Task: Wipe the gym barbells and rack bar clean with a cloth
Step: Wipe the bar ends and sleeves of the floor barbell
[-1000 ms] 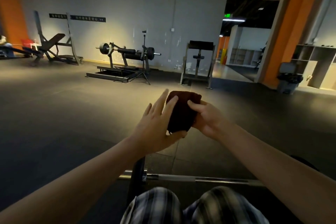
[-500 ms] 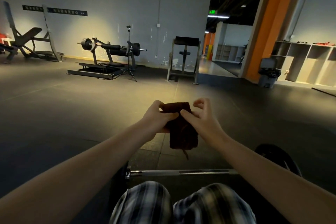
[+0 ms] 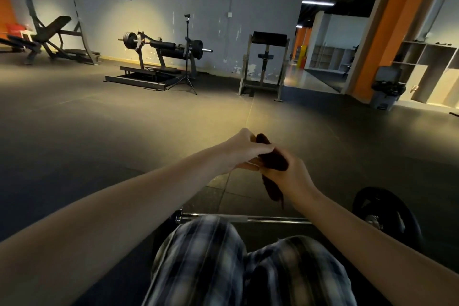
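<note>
A dark brown cloth (image 3: 272, 161) is bunched between both hands in front of me, one end hanging down. My left hand (image 3: 242, 150) pinches its upper part; my right hand (image 3: 293, 177) grips it from the right with curled fingers. Below the hands a steel barbell (image 3: 268, 218) lies across the floor just beyond my knees, with a black plate (image 3: 387, 216) on its right end. Its left end is partly hidden by my left arm. A second loaded barbell (image 3: 164, 45) sits on a rack by the far wall.
A tripod (image 3: 187, 57) stands beside the far rack. An incline bench (image 3: 53, 37) is at the far left, a padded stand (image 3: 265, 64) in the middle, a bin (image 3: 386, 93) and open shelves (image 3: 429, 69) at the right. Dark rubber floor lies between.
The cloth, held upright and flat before, is now folded and bunched lower between both hands. My right hand has closed round it, and the view has shifted slightly left.
</note>
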